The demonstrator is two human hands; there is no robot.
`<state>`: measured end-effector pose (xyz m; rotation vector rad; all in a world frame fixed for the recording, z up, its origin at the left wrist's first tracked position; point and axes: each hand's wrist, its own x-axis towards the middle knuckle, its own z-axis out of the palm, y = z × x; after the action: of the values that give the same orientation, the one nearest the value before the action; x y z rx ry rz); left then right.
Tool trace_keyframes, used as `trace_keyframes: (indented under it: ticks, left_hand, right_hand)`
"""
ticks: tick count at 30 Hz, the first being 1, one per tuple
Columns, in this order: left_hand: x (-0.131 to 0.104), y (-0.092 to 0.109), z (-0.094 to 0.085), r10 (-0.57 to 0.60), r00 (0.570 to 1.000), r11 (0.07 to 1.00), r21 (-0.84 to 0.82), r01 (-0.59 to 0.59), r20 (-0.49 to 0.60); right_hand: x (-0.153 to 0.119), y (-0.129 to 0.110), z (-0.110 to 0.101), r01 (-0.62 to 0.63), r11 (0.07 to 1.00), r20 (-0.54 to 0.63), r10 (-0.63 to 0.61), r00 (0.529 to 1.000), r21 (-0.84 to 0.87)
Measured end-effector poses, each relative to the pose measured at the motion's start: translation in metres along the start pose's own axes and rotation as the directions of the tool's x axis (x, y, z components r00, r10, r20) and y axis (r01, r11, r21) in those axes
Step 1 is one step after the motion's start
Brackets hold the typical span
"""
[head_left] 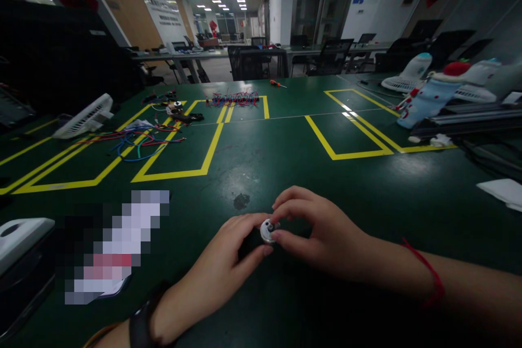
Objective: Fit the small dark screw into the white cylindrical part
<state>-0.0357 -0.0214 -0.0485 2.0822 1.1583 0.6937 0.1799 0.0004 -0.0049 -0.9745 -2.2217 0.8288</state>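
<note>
A small round metal part (267, 232), pale-faced with dark holes, is held just above the green table by my left hand (226, 255). My left thumb and fingers close around its sides. At the part's right edge, my right hand (316, 225) pinches with thumb and index finger. A tiny dark and silvery piece shows between those fingertips, too small to name. Whether it is separate from the round part or fixed to it, I cannot tell.
The green table (265, 157) bears yellow tape outlines. Tangled wires (142, 141) and a white fan (84, 117) lie left; a screwdriver (277, 84) lies far back. On the right are a blue snowman-like figure (428, 99) and black bars (473, 119). A blurred-out phone-like object (118, 250) lies near left.
</note>
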Motion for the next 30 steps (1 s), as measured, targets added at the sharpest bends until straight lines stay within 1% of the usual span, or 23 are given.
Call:
trace_keyframes:
  ticks: [2, 4, 6, 8, 9, 11, 12, 14, 18, 23, 27, 29, 30]
  left_hand:
    - [0.0, 0.0, 0.0, 0.005, 1.0, 1.0, 0.002, -0.005, -0.001]
    - [0.0, -0.001, 0.0, 0.015, 1.0, 1.0, 0.002, -0.015, -0.01]
    - [0.001, -0.001, 0.0, 0.021, 1.0, 1.0, 0.003, -0.021, -0.012]
    - [0.001, -0.001, 0.0, 0.023, 1.0, 1.0, 0.0, -0.023, -0.011]
    - [0.001, -0.001, 0.0, 0.021, 1.0, 1.0, -0.001, -0.021, -0.008]
    - [0.0, -0.001, 0.0, 0.015, 1.0, 1.0, 0.002, -0.015, -0.005]
    - [0.0, -0.001, 0.0, 0.009, 1.0, 1.0, 0.005, -0.009, -0.002]
    - [0.0, 0.0, 0.0, 0.003, 1.0, 1.0, 0.011, -0.003, 0.002]
    - [-0.002, -0.001, -0.001, -0.019, 1.0, 1.0, 0.013, 0.019, 0.006]
    - [-0.002, -0.001, 0.0, -0.037, 0.999, 0.999, 0.015, 0.037, 0.017]
    - [-0.002, -0.002, 0.0, -0.047, 0.999, 0.999, 0.016, 0.047, 0.021]
    - [-0.002, -0.001, -0.001, -0.05, 0.998, 0.999, 0.019, 0.05, 0.032]
    - [-0.002, 0.0, -0.002, -0.051, 0.998, 0.999, 0.019, 0.051, 0.036]
  right_hand:
    - [0.004, -0.003, 0.001, 0.025, 0.999, -0.004, -0.025, 1.0, -0.025]
    - [0.007, -0.004, -0.001, 0.035, 0.999, -0.033, -0.034, 0.999, 0.013]
    - [0.007, -0.001, -0.006, 0.028, 0.997, -0.081, -0.022, 0.996, 0.073]
    - [0.002, 0.006, -0.012, -0.006, 0.996, -0.1, 0.014, 0.995, 0.087]
    - [-0.002, 0.011, -0.015, -0.034, 0.997, -0.081, 0.039, 0.996, 0.063]
    - [-0.013, 0.023, -0.019, -0.084, 0.996, -0.005, 0.084, 0.996, 0.0]
    - [-0.019, 0.028, -0.019, -0.097, 0.995, 0.041, 0.098, 0.994, -0.033]
    - [-0.028, 0.038, -0.018, -0.096, 0.991, 0.082, 0.103, 0.991, -0.09]
    - [-0.034, 0.046, -0.014, -0.067, 0.988, 0.097, 0.081, 0.992, -0.139]
    - [-0.034, 0.045, -0.014, -0.068, 0.987, 0.112, 0.084, 0.99, -0.145]
    - [-0.035, 0.042, -0.017, -0.077, 0.993, 0.11, 0.087, 0.99, -0.088]
    - [-0.035, 0.042, -0.02, -0.114, 0.993, 0.065, 0.113, 0.991, 0.011]
    - [-0.035, 0.043, -0.022, -0.15, 0.986, 0.03, 0.148, 0.989, 0.08]
